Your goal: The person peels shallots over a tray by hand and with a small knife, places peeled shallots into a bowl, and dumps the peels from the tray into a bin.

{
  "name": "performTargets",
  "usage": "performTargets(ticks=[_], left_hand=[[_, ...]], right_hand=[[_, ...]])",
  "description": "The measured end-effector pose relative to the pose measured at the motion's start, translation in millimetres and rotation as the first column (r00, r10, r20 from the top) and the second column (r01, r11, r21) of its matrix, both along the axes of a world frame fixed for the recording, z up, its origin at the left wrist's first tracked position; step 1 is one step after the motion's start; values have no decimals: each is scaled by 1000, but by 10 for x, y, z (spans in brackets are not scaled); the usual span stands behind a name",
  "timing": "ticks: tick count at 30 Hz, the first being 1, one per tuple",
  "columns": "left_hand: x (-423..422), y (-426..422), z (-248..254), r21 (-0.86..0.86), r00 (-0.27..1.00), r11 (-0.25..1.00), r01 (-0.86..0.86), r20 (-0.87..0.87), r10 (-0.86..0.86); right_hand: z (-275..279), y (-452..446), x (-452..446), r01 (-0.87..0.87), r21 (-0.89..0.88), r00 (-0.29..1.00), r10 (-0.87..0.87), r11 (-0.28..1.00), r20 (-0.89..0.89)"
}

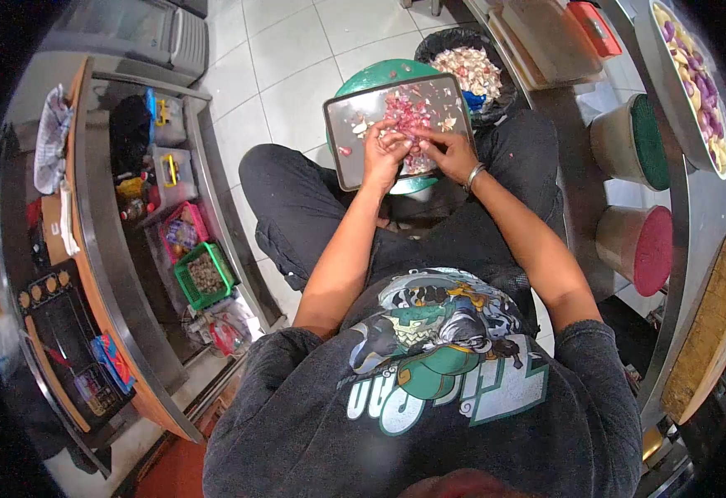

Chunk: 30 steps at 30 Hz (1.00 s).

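A dark-rimmed tray point(348, 170) rests on a round green stool or tub point(363, 81) between my knees. On it lies a heap of small pinkish-red shallots point(409, 108), with a few pale garlic cloves point(448, 124) and skins scattered around. My left hand point(386, 154) is closed over the heap, its fingers curled. Close beside it, my right hand point(453, 156) pinches with thumb and fingers, and a bracelet circles that wrist. The fingertips of both hands nearly meet at the heap's near side. Whatever they hold is too small and hidden to make out.
A black-lined bin point(471, 73) full of pale skins stands beyond my right knee. At upper right, a long tray point(685, 108) holds peeled garlic and shallots. Lidded buckets point(628, 241) sit under the right counter. Left shelves hold a green basket point(204, 274) and boxes.
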State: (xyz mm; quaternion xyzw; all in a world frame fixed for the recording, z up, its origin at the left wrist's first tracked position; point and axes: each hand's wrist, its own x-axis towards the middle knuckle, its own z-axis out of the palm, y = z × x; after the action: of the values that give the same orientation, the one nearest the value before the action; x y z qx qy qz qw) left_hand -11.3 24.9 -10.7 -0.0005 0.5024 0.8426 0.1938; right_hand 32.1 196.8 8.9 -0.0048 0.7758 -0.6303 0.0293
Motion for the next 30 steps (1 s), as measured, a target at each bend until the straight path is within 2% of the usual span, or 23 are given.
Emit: performTargets(ticks=[2, 4, 7, 11, 14, 16, 22, 25, 26, 28, 30], left_hand=[[6, -4, 30, 0, 1000, 1000, 11, 4, -11], [5, -4, 56, 0, 1000, 1000, 21, 9, -21], [16, 14, 92, 40, 999, 999, 15, 51, -17], [36, 26, 78, 15, 998, 1000, 7, 57, -8], [19, 17, -13, -19, 999, 1000, 3, 51, -2], [1, 17, 1, -26, 997, 1000, 11, 72, -9], [4, 18, 11, 5, 994, 1000, -28, 107, 27], [-7, 30, 4, 5, 991, 997, -75, 116, 74], [-10, 33, -3, 23, 990, 996, -82, 121, 79], [-15, 21, -55, 40, 988, 995, -89, 127, 84], [-23, 0, -101, 35, 994, 997, -66, 94, 62]], right_hand=[[3, 19, 0, -21, 56, 998, 23, 998, -50], [153, 30, 8, -26, 161, 996, 12, 987, 84], [180, 10, 15, 9, 202, 999, -16, 979, 34], [182, 6, 23, 18, 148, 1000, -21, 989, 17], [235, 7, 7, -7, 114, 995, -5, 993, 103], [146, 4, 3, 49, 153, 998, -55, 987, 35], [7, 13, -21, 175, 191, 985, -174, 966, -22], [62, 29, -21, 139, 280, 983, -166, 950, 75], [55, 22, -23, 139, 281, 983, -166, 949, 73], [27, -16, -11, 108, 105, 994, -110, 989, 19], [140, -14, 16, 73, 127, 992, -85, 989, 89]])
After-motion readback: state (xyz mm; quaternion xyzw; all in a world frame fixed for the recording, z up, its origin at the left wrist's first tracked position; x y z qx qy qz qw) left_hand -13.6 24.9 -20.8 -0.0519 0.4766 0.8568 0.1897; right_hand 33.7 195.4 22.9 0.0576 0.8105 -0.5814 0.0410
